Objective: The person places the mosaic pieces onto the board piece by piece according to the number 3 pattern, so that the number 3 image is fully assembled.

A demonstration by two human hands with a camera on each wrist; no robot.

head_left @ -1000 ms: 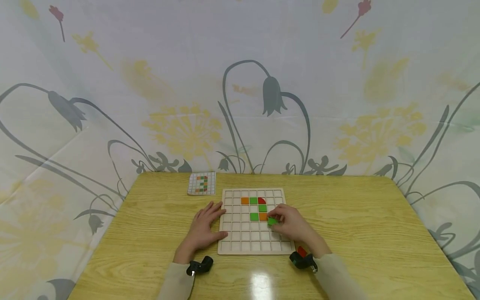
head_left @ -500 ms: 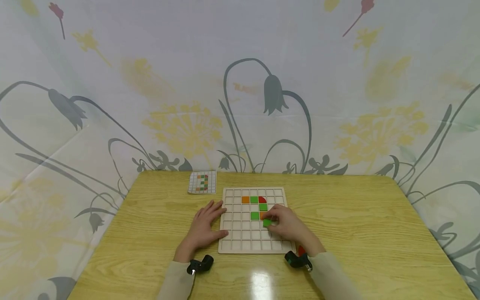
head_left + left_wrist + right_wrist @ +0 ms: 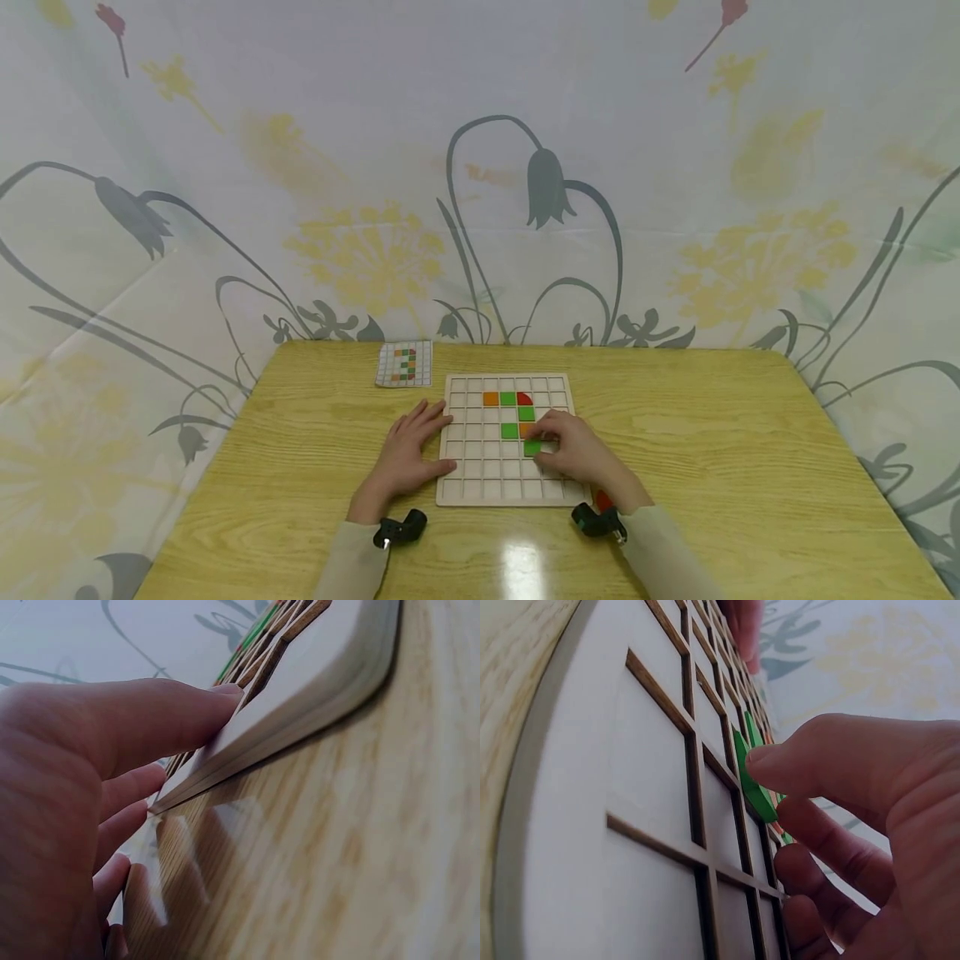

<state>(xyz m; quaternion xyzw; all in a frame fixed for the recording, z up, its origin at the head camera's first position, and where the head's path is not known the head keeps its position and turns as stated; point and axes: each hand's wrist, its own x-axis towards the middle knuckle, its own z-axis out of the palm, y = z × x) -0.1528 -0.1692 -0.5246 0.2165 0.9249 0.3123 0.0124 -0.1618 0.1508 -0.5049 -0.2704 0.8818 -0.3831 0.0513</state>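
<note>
My left hand rests with spread fingers along the left edge of a wooden grid board; its thumb touches the rim in the left wrist view. My right hand pinches a square green tile between thumb and fingers. In the right wrist view this green tile stands a little tilted, its edge at a cell of the grid. Just beyond it lies an orange tile, partly under the fingertips. Another orange tile, several green tiles and a red quarter-round tile sit in the cells.
A paper card printed with a coloured grid pattern lies behind the board to the left. Beside the right wrist, a red piece lies on the wooden table, partly hidden. A patterned cloth hangs behind the table.
My right hand has carried the green tile a little left and down, to the cell in front of the orange tile. The left hand has stayed in place.
</note>
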